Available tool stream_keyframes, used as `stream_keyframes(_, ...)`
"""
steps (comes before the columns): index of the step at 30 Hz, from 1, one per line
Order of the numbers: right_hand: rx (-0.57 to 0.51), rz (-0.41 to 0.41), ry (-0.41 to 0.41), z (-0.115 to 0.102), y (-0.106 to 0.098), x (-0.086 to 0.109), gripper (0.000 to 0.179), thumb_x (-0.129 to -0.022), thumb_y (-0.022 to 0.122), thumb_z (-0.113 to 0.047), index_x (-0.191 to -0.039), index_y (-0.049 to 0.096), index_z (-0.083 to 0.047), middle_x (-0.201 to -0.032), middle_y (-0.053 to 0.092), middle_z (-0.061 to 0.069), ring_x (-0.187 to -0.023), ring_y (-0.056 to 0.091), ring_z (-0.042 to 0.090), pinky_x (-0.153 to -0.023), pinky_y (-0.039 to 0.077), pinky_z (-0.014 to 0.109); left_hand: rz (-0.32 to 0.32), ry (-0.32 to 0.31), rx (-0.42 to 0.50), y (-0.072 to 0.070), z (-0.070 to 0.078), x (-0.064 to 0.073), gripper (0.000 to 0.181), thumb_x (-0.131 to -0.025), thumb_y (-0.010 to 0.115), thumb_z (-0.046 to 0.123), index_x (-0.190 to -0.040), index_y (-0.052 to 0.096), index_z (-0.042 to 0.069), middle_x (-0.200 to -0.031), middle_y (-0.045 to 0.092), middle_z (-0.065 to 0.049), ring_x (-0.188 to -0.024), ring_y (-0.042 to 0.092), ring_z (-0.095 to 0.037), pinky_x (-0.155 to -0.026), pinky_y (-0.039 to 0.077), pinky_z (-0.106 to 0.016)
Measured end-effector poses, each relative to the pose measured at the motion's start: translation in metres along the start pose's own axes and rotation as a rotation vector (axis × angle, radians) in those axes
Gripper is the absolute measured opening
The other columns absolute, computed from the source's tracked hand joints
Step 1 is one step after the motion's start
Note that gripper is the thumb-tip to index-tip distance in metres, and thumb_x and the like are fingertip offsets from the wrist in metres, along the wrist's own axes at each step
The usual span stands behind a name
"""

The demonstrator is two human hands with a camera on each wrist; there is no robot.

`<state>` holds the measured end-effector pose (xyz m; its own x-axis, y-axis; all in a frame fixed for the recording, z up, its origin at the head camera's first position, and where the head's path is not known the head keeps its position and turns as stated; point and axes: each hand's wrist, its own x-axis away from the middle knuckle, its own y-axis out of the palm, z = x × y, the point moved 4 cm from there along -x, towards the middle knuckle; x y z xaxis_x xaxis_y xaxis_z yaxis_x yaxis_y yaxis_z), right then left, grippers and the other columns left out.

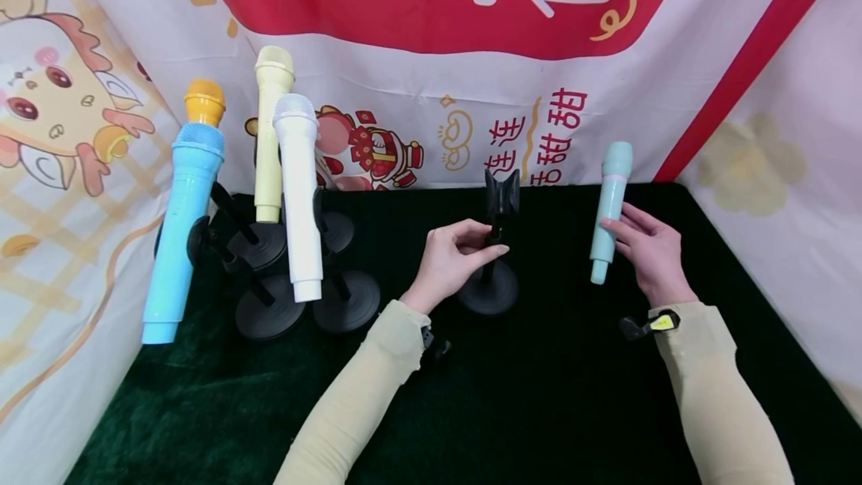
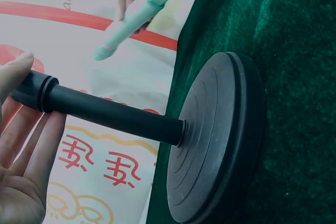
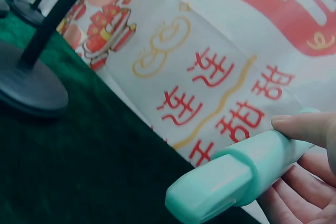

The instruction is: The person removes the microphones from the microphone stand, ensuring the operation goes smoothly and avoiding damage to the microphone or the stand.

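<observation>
In the head view my left hand point(image 1: 450, 259) pinches the upper stem of a black microphone stand point(image 1: 489, 292), thumb on the near side. The stand's forked clip at the top holds nothing. The left wrist view shows its round base point(image 2: 202, 140) tilted in the picture, on green cloth. On the right, my right hand point(image 1: 655, 254) grips a mint-green microphone point(image 1: 609, 204) by its body, head end up and raised off the cloth. Close up in the right wrist view, the microphone's narrower tail end point(image 3: 210, 190) points toward the lower left, thumb point(image 3: 299, 128) on top.
At the left, a blue microphone point(image 1: 180, 238), a pale-yellow microphone point(image 1: 268, 148) and a white microphone point(image 1: 300, 208) sit on black stands. An orange microphone head point(image 1: 205, 102) shows behind the blue one. Dark green cloth point(image 1: 512, 403) covers the table; a printed curtain point(image 1: 417, 81) stands behind.
</observation>
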<state>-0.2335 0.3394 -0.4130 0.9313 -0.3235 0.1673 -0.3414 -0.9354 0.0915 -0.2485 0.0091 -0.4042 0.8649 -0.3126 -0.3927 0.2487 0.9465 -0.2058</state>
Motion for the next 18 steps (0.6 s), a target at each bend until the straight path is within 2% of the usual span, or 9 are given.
stream_keyframes(4, -0.018, -0.005, 0.025, 0.007, -0.013, -0.003, 0.083, -0.080, 0.090, -0.024, -0.151, 0.049, -0.009, -0.131, 0.064, 0.002, -0.101, 0.067, 0.006, -0.078, 0.056, 0.018, 0.002, 0.002, -0.006, 0.000, 0.000, 0.000, 0.023, -0.088, 0.083, 0.026, -0.106, 0.076, 0.014, -0.101, 0.074, 0.006, -0.085, 0.072, -0.011, -0.076, 0.060, -0.029)
stream_keyframes(12, -0.039, 0.023, 0.048, 0.013, -0.040, -0.008, 0.085, -0.082, 0.089, -0.019, -0.153, 0.044, -0.004, -0.102, 0.071, -0.011, -0.087, 0.071, 0.004, -0.073, 0.058, 0.019, -0.002, -0.010, -0.006, 0.000, 0.000, 0.000, 0.023, -0.088, 0.084, 0.026, -0.106, 0.076, 0.014, -0.101, 0.074, 0.005, -0.085, 0.072, -0.011, -0.077, 0.060, -0.029)
stream_keyframes(18, -0.048, 0.038, 0.064, 0.019, -0.062, -0.011, 0.083, -0.083, 0.087, -0.015, -0.153, 0.043, -0.003, -0.092, 0.074, -0.013, -0.083, 0.072, 0.006, -0.071, 0.058, 0.020, -0.003, -0.012, -0.005, 0.000, 0.000, -0.001, 0.023, -0.088, 0.084, 0.026, -0.107, 0.076, 0.014, -0.102, 0.074, 0.005, -0.086, 0.072, -0.011, -0.077, 0.060, -0.029)
